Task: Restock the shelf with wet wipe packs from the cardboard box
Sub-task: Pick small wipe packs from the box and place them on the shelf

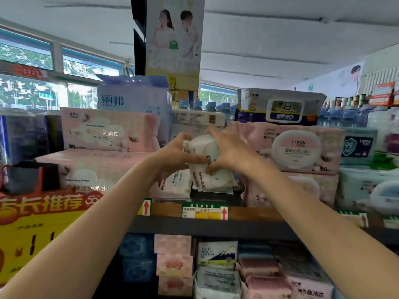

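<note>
Wet wipe packs [210, 160]: small white soft packs, held upright as a bunch above the front of the shelf [216, 227], in the gap between pink stacks; a barcode shows on one side, print along the edge is too blurred to read.
Left hand [174, 156]: grasping the bunch from the left, fingers curled round its side.
Right hand [228, 149]: grasping the same bunch from the right and top, thumb pressed low on the front.
White pack on shelf [177, 184]: lies just below the left hand, partly hidden by the wrist.
Pink tissue packs [108, 130]: stacked left of the hands.
Pink lidded wipes [295, 147]: stacked right, touching the right hand's back.
Price tag [205, 211]: on the shelf edge, text unreadable.
Cardboard box: out of view.
</note>
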A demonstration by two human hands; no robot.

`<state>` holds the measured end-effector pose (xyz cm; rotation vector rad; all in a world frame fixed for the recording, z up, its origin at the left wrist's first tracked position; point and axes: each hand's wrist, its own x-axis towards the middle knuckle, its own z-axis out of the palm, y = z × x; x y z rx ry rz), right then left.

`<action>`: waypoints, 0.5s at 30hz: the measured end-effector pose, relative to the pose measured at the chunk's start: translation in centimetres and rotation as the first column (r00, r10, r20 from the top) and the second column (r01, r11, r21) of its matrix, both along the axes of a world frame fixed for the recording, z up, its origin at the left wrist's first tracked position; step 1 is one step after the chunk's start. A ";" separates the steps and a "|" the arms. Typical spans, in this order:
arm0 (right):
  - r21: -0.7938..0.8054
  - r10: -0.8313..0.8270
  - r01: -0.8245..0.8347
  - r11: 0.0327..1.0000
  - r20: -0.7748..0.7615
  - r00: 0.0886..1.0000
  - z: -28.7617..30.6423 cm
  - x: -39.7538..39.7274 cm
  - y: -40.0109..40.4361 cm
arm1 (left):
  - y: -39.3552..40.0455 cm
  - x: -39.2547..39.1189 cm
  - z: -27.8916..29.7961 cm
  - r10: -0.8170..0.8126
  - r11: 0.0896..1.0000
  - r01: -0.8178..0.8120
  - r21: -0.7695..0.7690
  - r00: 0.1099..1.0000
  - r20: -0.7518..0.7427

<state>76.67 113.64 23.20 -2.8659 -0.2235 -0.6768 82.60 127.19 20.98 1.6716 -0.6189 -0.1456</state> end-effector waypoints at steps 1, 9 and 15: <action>-0.032 -0.023 0.024 0.999 0.011 1.000 -0.6 0.2 -0.1 | -0.4 0.4 -0.2 0.010 0.998 -0.010 0.061 1.000 -0.009; -0.591 -0.190 0.265 0.762 0.187 0.964 -2.7 2.1 -1.1 | -3.0 3.3 0.6 0.069 0.802 -0.235 0.549 0.949 0.306; -0.572 -0.099 0.160 0.805 0.136 0.986 -4.0 2.8 -0.8 | -1.0 2.9 -0.6 -0.029 0.391 -0.488 0.780 0.841 0.541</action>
